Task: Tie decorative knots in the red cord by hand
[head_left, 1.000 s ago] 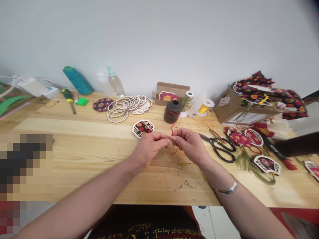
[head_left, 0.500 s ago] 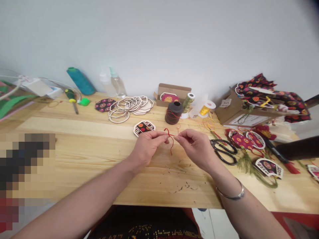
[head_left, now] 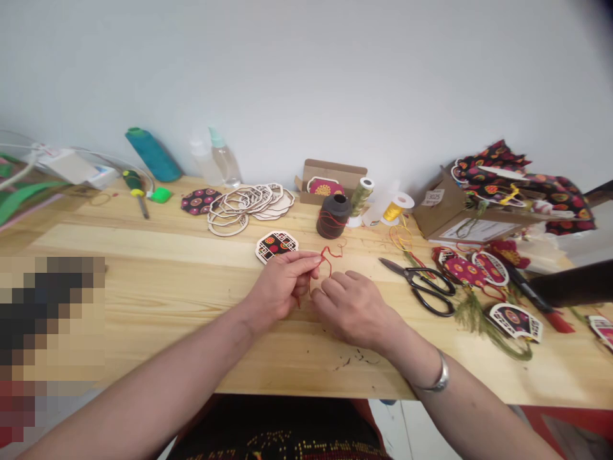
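Note:
Between thumb and forefinger my left hand (head_left: 283, 281) pinches a thin red cord (head_left: 330, 251), whose loose curls show past the fingertips. Just to its right, my right hand (head_left: 352, 306) is turned back-up with the fingers curled in, and a strand of the cord runs down to it. Its fingertips are hidden beneath the knuckles. Behind my left hand lies an octagonal ornament (head_left: 276, 245) with a patterned cloth centre and pale cut-out frame. A dark spool (head_left: 334, 217) wound with red thread stands beyond the cord.
Black scissors (head_left: 428, 287) lie right of my hands, beside finished ornaments (head_left: 514, 321) with green tassels. Farther back are pale wooden frames (head_left: 249, 207), a yellow thread spool (head_left: 396, 207), a cardboard box (head_left: 454, 214) of cloth, a screwdriver (head_left: 136, 191) and a teal thread cone (head_left: 153, 155).
My right hand has rolled over and come down toward me, drawing a cord strand lower. My left hand keeps its pinch nearly in place. The scissors' blades now show.

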`<state>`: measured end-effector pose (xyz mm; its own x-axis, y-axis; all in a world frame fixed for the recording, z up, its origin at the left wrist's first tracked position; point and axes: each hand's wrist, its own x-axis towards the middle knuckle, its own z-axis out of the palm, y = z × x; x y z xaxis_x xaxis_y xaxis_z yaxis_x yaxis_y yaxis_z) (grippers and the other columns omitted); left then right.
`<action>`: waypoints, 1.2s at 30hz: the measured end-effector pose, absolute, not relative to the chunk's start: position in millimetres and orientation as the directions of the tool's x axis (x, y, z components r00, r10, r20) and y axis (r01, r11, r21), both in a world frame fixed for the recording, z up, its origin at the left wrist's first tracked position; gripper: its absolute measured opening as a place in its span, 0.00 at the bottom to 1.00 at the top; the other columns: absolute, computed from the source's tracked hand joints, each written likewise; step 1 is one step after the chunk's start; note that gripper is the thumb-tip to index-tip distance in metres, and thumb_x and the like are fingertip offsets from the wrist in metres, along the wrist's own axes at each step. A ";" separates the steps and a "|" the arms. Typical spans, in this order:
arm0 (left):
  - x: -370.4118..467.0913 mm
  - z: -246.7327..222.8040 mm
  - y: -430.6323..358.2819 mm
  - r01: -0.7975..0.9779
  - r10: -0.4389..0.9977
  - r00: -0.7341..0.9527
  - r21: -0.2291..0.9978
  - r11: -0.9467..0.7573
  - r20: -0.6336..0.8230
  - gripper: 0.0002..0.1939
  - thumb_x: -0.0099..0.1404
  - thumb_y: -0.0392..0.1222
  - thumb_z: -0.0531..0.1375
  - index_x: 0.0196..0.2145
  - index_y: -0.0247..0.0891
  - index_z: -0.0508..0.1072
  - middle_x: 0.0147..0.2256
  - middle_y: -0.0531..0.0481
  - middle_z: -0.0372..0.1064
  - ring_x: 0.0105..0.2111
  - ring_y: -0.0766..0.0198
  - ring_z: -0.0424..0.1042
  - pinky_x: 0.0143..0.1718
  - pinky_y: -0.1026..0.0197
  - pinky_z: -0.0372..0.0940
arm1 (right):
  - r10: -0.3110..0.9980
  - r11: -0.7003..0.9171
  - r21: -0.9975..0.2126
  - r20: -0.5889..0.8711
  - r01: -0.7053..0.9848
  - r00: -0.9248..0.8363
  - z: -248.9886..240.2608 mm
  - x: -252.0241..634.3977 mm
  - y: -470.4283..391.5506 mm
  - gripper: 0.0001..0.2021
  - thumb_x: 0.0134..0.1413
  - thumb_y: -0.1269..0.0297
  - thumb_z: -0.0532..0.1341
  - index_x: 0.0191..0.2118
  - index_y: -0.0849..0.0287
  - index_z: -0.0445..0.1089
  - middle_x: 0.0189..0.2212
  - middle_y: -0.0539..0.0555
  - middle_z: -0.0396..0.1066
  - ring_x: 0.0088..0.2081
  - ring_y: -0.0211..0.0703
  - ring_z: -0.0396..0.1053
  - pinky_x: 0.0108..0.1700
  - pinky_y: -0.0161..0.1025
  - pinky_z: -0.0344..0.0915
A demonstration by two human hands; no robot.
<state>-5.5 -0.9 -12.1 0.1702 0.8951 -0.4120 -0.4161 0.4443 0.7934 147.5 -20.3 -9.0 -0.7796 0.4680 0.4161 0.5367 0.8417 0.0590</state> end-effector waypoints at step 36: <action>-1.1 -11.2 -6.0 -0.184 0.916 0.237 0.911 0.370 -0.324 0.08 0.52 0.40 0.64 0.28 0.32 0.71 0.19 0.56 0.66 0.12 0.79 0.49 0.13 0.71 0.42 | 0.993 0.082 -0.941 0.051 0.329 -0.102 -12.6 151.6 6.3 0.08 0.49 0.61 0.57 0.25 0.58 0.63 0.18 0.46 0.59 0.24 0.36 0.58 0.26 0.34 0.55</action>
